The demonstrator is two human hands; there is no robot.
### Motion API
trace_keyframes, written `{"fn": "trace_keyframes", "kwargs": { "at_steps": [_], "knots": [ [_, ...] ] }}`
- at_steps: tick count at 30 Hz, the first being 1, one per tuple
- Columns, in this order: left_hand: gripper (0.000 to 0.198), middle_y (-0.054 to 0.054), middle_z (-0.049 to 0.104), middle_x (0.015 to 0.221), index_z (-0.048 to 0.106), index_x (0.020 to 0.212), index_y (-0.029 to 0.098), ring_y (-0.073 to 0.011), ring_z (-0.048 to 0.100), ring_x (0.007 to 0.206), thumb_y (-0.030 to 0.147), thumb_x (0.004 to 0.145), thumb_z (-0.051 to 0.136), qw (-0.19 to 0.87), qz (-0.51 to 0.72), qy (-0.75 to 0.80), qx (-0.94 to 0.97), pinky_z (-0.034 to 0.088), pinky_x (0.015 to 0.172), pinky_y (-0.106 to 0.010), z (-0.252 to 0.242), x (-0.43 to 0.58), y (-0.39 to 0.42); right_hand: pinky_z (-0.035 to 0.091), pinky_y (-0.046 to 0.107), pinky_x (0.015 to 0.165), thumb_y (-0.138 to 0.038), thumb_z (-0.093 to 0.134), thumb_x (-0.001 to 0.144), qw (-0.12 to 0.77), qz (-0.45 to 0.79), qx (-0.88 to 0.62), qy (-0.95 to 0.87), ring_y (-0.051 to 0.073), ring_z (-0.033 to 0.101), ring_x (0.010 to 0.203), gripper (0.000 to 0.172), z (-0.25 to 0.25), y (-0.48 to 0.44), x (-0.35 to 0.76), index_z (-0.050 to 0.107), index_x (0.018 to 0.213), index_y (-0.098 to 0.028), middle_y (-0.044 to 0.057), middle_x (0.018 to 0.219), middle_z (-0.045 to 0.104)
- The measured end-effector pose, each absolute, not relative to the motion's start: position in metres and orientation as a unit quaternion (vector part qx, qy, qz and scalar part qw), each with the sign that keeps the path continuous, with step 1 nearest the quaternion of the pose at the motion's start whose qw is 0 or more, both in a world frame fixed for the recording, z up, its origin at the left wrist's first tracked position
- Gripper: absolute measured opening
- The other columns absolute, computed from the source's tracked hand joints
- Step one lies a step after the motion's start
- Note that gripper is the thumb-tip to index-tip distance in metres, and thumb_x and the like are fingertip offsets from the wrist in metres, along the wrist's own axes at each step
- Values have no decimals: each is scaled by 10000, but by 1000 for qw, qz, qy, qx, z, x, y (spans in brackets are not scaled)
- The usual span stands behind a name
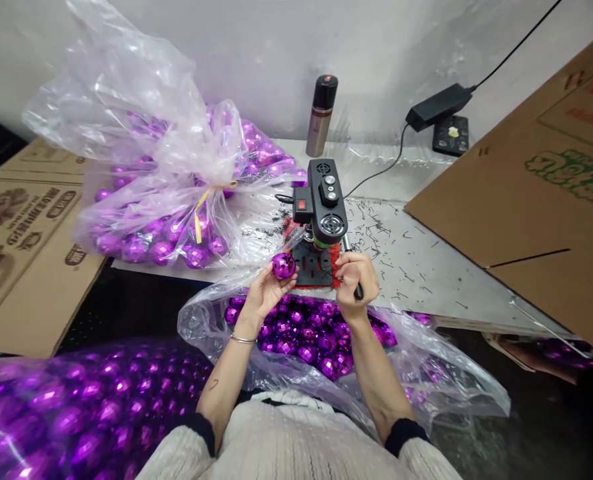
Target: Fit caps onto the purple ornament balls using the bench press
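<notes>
Pinching a shiny purple faceted ball (283, 266), left hand (266, 292) held it just beside the black boxy machine (328, 200), seemingly leaving its top exposed | right hand (357, 279) gripped the black-ended metal lever (359, 292), apparently for leverage | ball-filled clear plastic bag (195, 321) lay below, likely for easy reach

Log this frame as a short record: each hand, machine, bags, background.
Left hand: holds a shiny purple faceted ball
Right hand: closed around a metal lever's black handle
Machine: small black benchtop device with red switch
Bags: open clear plastic bag of purple balls before the person; clear bag with yellow tie, left of the machine
Background: silver bottle with black cap
</notes>
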State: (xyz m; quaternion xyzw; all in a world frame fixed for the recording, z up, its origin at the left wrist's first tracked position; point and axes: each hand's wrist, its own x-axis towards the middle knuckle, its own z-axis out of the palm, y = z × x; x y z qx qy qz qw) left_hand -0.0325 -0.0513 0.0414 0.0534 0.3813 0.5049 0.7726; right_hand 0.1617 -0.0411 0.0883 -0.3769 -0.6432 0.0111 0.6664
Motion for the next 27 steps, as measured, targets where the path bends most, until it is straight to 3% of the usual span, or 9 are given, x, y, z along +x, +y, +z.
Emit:
{"fn": "trace_keyframes", "kwargs": {
  "at_steps": [5, 8, 11, 17, 21, 24, 27],
  "knots": [
    [244, -141, 844, 986, 726, 1164, 113, -223, 830, 840, 291, 1019, 641, 771, 497, 391, 68, 677, 877, -340, 44, -37, -56, 547, 345, 654, -280, 509, 1078, 666, 25, -389, -636, 178, 686, 727, 308, 84, -40, 161, 611, 789, -243, 18, 763, 658],
    [216, -126, 852, 975, 741, 1119, 131, -217, 828, 823, 302, 1020, 652, 780, 481, 388, 100, 680, 844, -328, 47, -37, -66, 607, 362, 666, -435, 623, 1041, 672, 80, -397, -619, 167, 694, 732, 194, 79, -44, 161, 674, 1098, -257, 78, 1109, 732],
    [288, -141, 856, 997, 757, 1130, 130, -221, 825, 818, 384, 1020, 679, 814, 443, 356, 120, 681, 855, -345, 52, -30, -79, 642, 349, 686, -458, 674, 1018, 674, 139, -441, -576, 140, 706, 750, 452, 74, -57, 168, 566, 1431, -310, 129, 1424, 652],
    [380, -150, 841, 985, 782, 1109, 114, -250, 816, 863, 470, 1035, 674, 866, 372, 314, 110, 655, 934, -405, 57, 3, -93, 666, 310, 668, -387, 592, 1068, 635, 137, -454, -610, 168, 764, 838, 390, 65, -92, 183, 598, 1449, -299, 110, 1291, 730],
    [278, -59, 853, 983, 795, 1058, 182, -196, 810, 889, 444, 1038, 702, 852, 394, 322, 123, 638, 909, -322, 57, 22, -103, 717, 463, 948, -422, 698, 1011, 486, 89, -446, -747, 290, 774, 1201, 582, 67, -117, 182, 543, 1547, -256, 152, 1340, 762],
    [534, -97, 863, 1045, 801, 1169, 186, -236, 819, 950, 669, 943, 763, 865, 328, 310, 221, 630, 928, -346, 60, 20, -107, 700, 505, 1026, -389, 763, 969, 481, 23, -466, -742, 301, 762, 1243, 706, 77, -147, 216, 488, 1607, -261, 140, 1353, 763],
    [800, -149, 853, 1136, 773, 1289, 187, -294, 813, 1038, 856, 854, 712, 791, 349, 364, 346, 609, 1024, -441, 64, -5, -93, 638, 565, 1117, -380, 772, 957, 559, -114, -595, -566, 345, 690, 1372, 651, 90, -179, 301, 545, 1565, -353, 81, 1451, 698]
  ]
}}
